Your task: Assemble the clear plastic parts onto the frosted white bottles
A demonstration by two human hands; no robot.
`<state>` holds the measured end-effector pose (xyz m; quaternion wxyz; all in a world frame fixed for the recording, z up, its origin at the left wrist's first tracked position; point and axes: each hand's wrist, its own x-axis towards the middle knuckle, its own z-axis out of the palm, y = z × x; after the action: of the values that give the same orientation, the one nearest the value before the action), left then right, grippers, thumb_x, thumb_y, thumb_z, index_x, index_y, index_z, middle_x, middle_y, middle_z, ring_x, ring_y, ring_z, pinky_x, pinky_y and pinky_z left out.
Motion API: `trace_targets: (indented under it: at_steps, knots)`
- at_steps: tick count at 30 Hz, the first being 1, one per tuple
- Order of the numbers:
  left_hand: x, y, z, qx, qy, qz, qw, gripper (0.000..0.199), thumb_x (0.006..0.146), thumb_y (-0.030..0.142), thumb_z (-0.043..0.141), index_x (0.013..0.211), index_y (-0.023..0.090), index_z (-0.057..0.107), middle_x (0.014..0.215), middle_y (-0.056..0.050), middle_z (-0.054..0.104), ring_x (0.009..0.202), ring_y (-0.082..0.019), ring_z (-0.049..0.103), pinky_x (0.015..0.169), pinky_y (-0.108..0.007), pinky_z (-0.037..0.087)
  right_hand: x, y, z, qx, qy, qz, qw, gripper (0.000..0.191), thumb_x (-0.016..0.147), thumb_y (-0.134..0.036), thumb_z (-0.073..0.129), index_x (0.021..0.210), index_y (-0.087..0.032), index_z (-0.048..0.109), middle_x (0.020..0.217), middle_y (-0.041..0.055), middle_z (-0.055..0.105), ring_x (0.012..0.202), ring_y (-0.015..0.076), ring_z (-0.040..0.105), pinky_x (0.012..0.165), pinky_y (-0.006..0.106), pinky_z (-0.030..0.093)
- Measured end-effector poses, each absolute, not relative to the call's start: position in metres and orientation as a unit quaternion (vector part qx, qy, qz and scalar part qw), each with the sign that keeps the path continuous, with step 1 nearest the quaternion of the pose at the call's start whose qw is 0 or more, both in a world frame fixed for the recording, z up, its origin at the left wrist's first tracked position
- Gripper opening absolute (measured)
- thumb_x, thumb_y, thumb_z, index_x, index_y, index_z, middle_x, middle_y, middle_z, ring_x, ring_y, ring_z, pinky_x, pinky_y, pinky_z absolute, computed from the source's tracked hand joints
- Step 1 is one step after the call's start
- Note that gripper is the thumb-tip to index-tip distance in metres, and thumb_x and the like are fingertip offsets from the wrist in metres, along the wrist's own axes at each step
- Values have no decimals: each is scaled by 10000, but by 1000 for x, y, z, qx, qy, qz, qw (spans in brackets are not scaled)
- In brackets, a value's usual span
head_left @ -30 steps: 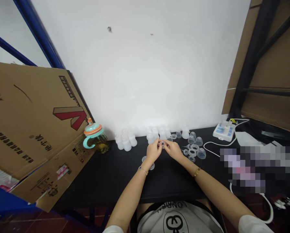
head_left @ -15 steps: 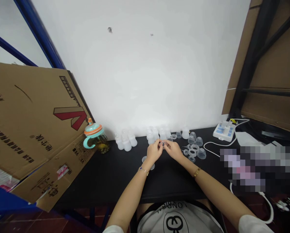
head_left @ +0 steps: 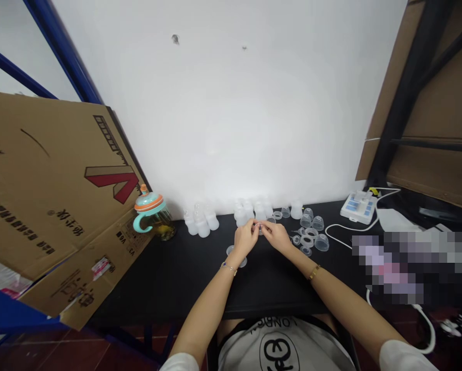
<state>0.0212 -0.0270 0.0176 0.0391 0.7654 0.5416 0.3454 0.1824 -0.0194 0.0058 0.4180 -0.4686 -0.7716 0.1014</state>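
Holding a small clear plastic part (head_left: 260,230) between both hands (head_left: 245,239).

The small clear piece (head_left: 259,228) between my fingers (head_left: 247,230) is mostly covered, too small to tell what it is. A clear cup (head_left: 230,250) sits half hidden under my left wrist (head_left: 228,267). A pixelated blur (head_left: 385,265) covers whatever's on my right, can't tell, and the frame edges cut off my shirt (head_left: 281,350) and the cardboard sheet (head_left: 53,175).
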Motion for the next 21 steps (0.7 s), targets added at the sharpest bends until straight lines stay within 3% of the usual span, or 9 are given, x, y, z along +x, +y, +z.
trace_targets:
  at_steps: [14,21]
  knots:
    - [25,-30,14,772,539,334,52,257,1012,334,469,1155,243,662,829,-23,745,731,-202,693,674,-264,442,182,-21,6,-497,-755,123,409,327,933,-261,500,1115,-217,769,731,28,730,635,174,621,640,244,401]
    - [25,-30,14,773,536,336,56,280,1033,348,435,1174,251,657,883,-27,757,782,-205,705,712,-267,461,184,-18,4,-507,-749,124,409,332,969,-361,496,1098,-213,764,726,27,722,626,173,626,614,242,386]
